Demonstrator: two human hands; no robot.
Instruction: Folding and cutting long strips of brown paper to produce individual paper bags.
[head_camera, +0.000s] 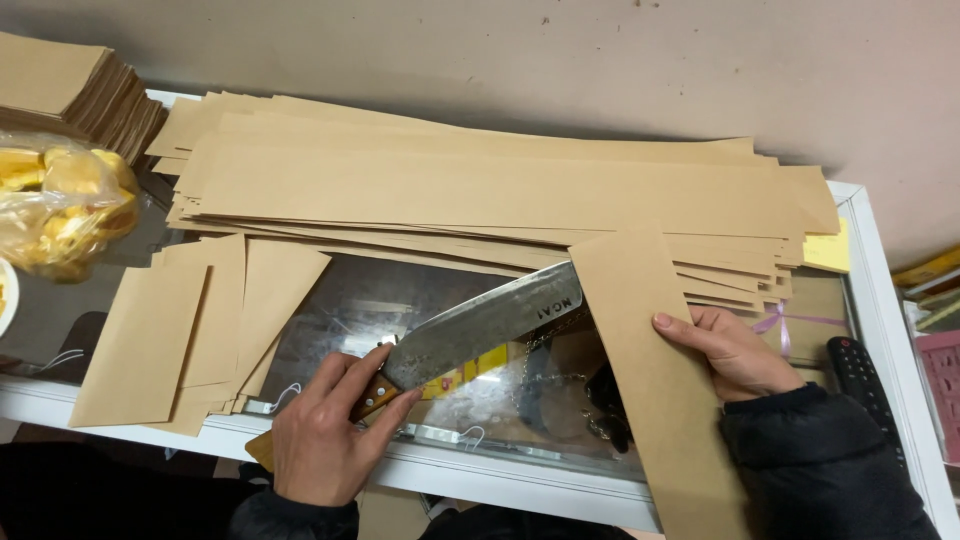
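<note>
My left hand (325, 430) grips the wooden handle of a large steel knife (480, 325), whose broad blade points up and to the right. The blade's tip slides under the edge of a long brown paper strip (660, 380). My right hand (725, 350) holds that strip by its right edge, thumb on top. The strip lies slanted over a glass counter top (350, 310). Behind it, a wide stack of long brown paper sheets (480, 185) spreads across the counter.
Several shorter cut paper pieces (190, 325) lie fanned at the left. A clear bag of yellow food (60, 200) and another stack of brown paper (70, 90) sit at the far left. A black remote control (860, 380) rests at the right, by the white counter frame (880, 290).
</note>
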